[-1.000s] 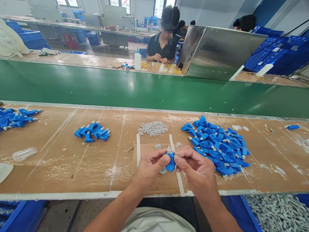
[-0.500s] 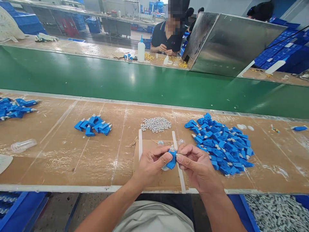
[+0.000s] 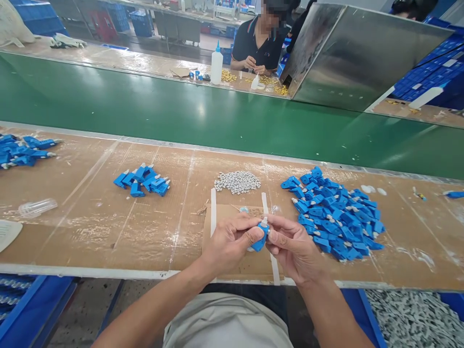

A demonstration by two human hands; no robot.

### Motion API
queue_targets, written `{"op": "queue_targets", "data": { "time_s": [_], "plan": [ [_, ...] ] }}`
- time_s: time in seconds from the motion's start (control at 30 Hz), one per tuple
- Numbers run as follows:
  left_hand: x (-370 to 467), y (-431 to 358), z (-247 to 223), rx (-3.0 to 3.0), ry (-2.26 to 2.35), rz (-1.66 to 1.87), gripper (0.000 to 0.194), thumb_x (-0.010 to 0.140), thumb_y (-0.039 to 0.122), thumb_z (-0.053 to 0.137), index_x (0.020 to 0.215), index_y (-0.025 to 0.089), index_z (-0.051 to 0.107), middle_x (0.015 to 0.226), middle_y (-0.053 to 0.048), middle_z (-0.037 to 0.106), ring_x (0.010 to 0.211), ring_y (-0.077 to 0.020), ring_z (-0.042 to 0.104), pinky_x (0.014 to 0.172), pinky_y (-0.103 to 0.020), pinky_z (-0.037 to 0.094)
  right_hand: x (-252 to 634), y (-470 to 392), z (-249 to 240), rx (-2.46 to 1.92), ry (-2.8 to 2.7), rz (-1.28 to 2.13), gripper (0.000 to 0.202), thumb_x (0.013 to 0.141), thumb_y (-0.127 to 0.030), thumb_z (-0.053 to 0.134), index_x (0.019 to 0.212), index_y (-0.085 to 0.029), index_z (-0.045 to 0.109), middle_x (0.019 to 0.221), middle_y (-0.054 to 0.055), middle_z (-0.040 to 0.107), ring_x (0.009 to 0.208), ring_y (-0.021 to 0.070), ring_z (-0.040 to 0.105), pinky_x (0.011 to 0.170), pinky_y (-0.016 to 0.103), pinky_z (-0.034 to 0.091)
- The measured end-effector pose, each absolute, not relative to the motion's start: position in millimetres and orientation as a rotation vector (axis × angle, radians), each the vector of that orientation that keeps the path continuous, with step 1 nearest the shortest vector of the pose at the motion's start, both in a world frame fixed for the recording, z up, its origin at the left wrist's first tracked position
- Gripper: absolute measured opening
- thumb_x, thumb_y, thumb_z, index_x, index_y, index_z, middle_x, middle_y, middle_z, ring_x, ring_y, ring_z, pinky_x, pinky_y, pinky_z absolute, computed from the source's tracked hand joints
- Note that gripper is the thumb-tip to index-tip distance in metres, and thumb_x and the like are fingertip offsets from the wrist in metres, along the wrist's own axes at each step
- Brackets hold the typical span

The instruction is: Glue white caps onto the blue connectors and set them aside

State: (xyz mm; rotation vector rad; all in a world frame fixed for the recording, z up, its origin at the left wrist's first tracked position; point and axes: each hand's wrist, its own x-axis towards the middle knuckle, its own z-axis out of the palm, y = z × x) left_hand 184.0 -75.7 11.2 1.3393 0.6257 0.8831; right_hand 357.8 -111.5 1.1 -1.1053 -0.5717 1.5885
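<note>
A blue plastic part (image 3: 260,238) with a pale tip is pinched between thumb and fingers of my left hand (image 3: 232,241), over a taped cardboard sheet (image 3: 232,266). My right hand (image 3: 293,244) is closed at the part's right side, its thumb and index finger against it; whether a small piece sits between them is hidden. Beyond my hands lies a pile of small grey pieces (image 3: 237,182). To the right is a large heap of blue parts (image 3: 337,212), and a smaller blue pile (image 3: 142,180) lies to the left.
A green belt (image 3: 163,111) runs behind the table (image 3: 145,241). Across it a person (image 3: 259,46) works beside a white bottle (image 3: 216,65) and a metal box (image 3: 366,58). A clear cup (image 3: 38,208) lies far left. Bins (image 3: 373,319) stand below the front edge.
The camera view has shifted slightly. Both hands remain together at the blue part, with the right index finger now straighter and nearer the pale tip.
</note>
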Motion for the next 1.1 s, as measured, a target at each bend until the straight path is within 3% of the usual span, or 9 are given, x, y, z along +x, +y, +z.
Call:
{"op": "queue_targets", "data": {
  "time_s": [0.17,0.3,0.37,0.43,0.57,0.67,0.9,1.03,1.1],
  "plan": [
    [171,-77,16,1.383,0.713,0.907,0.033,0.096,0.043,0.058,0.104,0.019,0.080,0.088,-0.007,0.069,0.085,-0.0200,0.062,0.077,-0.031,0.048,359,-118,7,-1.091,-0.610,1.638,0.047,0.061,-0.034,0.094,0.106,-0.027,0.080,0.082,0.003,0.065,0.061,0.0107,0.053,0.049,0.020,0.048],
    [110,-44,15,1.644,1.393,1.095,0.032,0.094,0.043,0.059,0.103,0.019,0.077,0.092,-0.005,0.073,0.082,-0.0182,0.066,0.076,-0.029,0.052,385,-121,9,-1.128,-0.683,1.533,0.049,0.063,-0.046,0.091,0.104,-0.023,0.081,0.077,0.005,0.060,0.055,0.0118,0.047,0.041,0.022,0.040],
    [70,-23,16,1.847,1.969,1.095,0.028,0.092,0.042,0.060,0.098,0.019,0.075,0.092,-0.002,0.073,0.084,-0.0180,0.067,0.083,-0.031,0.052,396,-119,8,-1.220,-0.742,1.397,0.038,0.065,-0.044,0.090,0.093,-0.021,0.081,0.070,0.003,0.058,0.054,0.0111,0.046,0.042,0.022,0.038],
    [37,-2,15,1.814,2.139,1.129,0.029,0.088,0.040,0.065,0.098,0.015,0.074,0.089,-0.004,0.071,0.084,-0.0229,0.065,0.087,-0.040,0.050,407,-114,6,-1.343,-0.860,1.241,0.035,0.070,-0.045,0.086,0.092,-0.019,0.081,0.068,0.003,0.059,0.054,0.0115,0.047,0.046,0.023,0.040],
    [18,15,10,1.771,2.429,1.158,0.032,0.088,0.047,0.063,0.104,0.021,0.071,0.079,-0.004,0.064,0.077,-0.0276,0.063,0.076,-0.044,0.051,448,-82,4,-1.808,-1.295,0.536,0.043,0.088,-0.052,0.063,0.105,-0.016,0.076,0.074,0.005,0.065,0.060,0.0170,0.053,0.056,0.031,0.047],
    [42,-5,12,1.908,2.236,1.216,0.036,0.095,0.048,0.054,0.119,0.023,0.065,0.099,-0.007,0.065,0.084,-0.0271,0.063,0.085,-0.046,0.051,488,-46,8,-1.973,-1.404,0.180,0.036,0.089,-0.039,0.060,0.112,-0.015,0.074,0.095,0.011,0.068,0.078,0.0233,0.057,0.077,0.040,0.049],
    [140,-65,12,2.059,1.255,1.036,0.024,0.096,0.034,0.057,0.117,0.026,0.066,0.104,-0.003,0.065,0.073,-0.0151,0.065,0.075,-0.033,0.054,497,27,-5,-1.866,-1.992,0.355,0.040,0.067,-0.006,0.072,0.102,-0.022,0.079,0.102,0.008,0.068,0.101,0.0259,0.059,0.090,0.032,0.044],
    [159,-76,15,2.013,1.044,0.969,0.024,0.097,0.029,0.055,0.119,0.026,0.065,0.110,-0.006,0.067,0.076,-0.0156,0.065,0.075,-0.032,0.055,484,38,-14,-1.797,-2.037,0.410,0.027,0.070,-0.004,0.068,0.090,-0.018,0.077,0.093,0.009,0.068,0.101,0.0260,0.060,0.089,0.033,0.045],
    [160,-77,20,1.964,1.010,0.947,0.023,0.097,0.030,0.054,0.118,0.026,0.065,0.109,-0.006,0.067,0.075,-0.0155,0.064,0.076,-0.033,0.055,481,34,-12,-1.745,-1.947,0.417,0.022,0.077,-0.011,0.066,0.096,-0.016,0.075,0.095,0.010,0.068,0.097,0.0257,0.060,0.088,0.036,0.047]
  ]
}}
